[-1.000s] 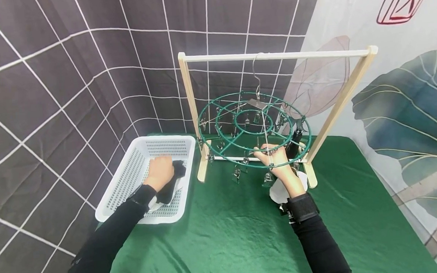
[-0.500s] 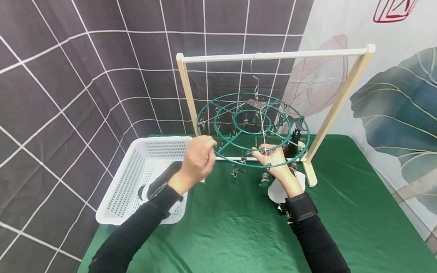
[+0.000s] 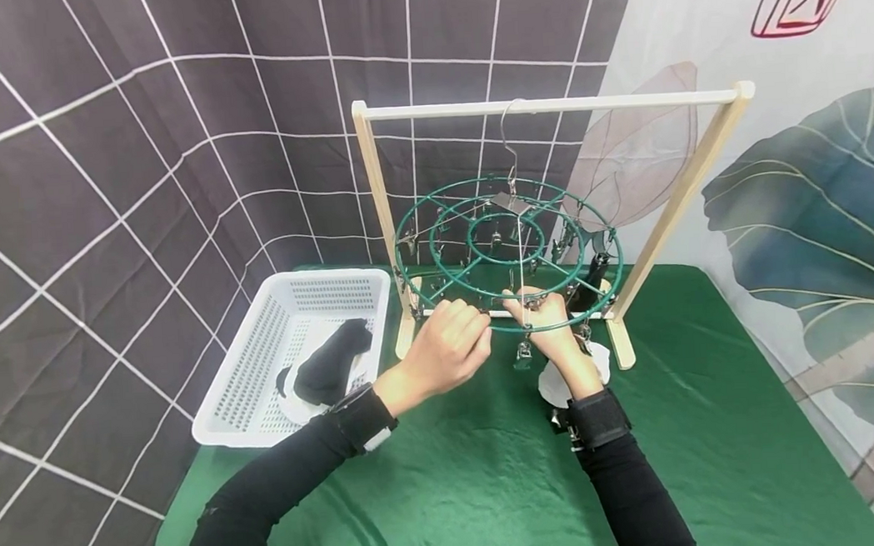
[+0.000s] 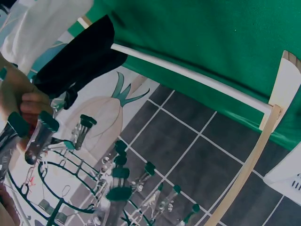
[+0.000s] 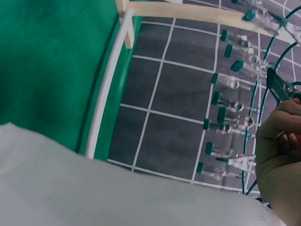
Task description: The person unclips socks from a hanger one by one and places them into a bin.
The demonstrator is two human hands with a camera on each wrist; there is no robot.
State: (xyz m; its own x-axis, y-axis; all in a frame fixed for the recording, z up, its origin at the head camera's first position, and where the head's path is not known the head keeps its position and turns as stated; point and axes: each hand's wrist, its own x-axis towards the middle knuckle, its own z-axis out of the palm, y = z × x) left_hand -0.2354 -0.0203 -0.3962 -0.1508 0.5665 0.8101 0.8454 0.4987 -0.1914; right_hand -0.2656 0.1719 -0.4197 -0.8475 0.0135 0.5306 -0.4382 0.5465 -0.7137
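Note:
A green round clip hanger (image 3: 439,302) hangs by its hook from the rack bar. At its front rim my right hand (image 3: 553,328) keeps its fingers curled round the ring, near a green clip (image 5: 278,87). Just left of it, my left hand (image 3: 445,352) is at the rim with curled fingers; what lies between them is hidden. A black cloth item (image 3: 591,284) hangs at the hanger's right side, also seen as a black shape (image 4: 80,59) in the left wrist view. White cloth (image 3: 556,383) hangs below my right wrist and fills the bottom of the right wrist view (image 5: 117,188).
A white basket (image 3: 222,390) stands at the left, holding a dark sock (image 3: 330,367) and white cloth (image 3: 295,409). The wooden rack (image 3: 676,196) stands on the green-covered table (image 3: 450,489), with a grey gridded curtain (image 3: 283,90) behind.
My left hand has come out of the basket and moved right to the hanger's front rim; the dark sock stays in the basket. My right hand stays at the ring.

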